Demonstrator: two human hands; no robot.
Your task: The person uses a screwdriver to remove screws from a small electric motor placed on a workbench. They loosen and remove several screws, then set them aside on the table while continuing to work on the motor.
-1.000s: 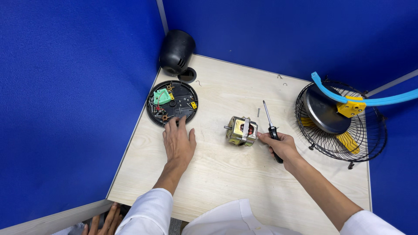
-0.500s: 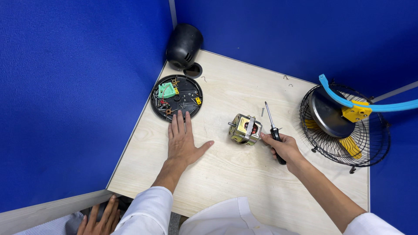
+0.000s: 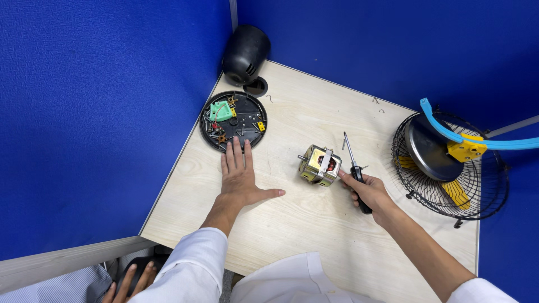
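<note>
On the pale wooden table (image 3: 292,224), my left hand (image 3: 238,177) lies flat and open, fingertips touching a round black base (image 3: 233,120). My right hand (image 3: 368,191) grips a screwdriver (image 3: 352,164) just beside the small motor (image 3: 320,165); turning to its screws seems next.

We look down on a pale, wood-grained tabletop (image 3: 314,241) that fills the middle and lower right of the frame, its corner pushed into the upper middle. 2 blue fabric-covered partition walls meet there: 1 panel (image 3: 101,112) covers the whole left side, the other (image 3: 365,39) runs across the top. A thin grey metal post (image 3: 233,8) marks their joint at the top edge. Along the lower left runs a pale wooden ledge (image 3: 62,261). The light is even and soft, with only faint shadows on the wood.
</note>
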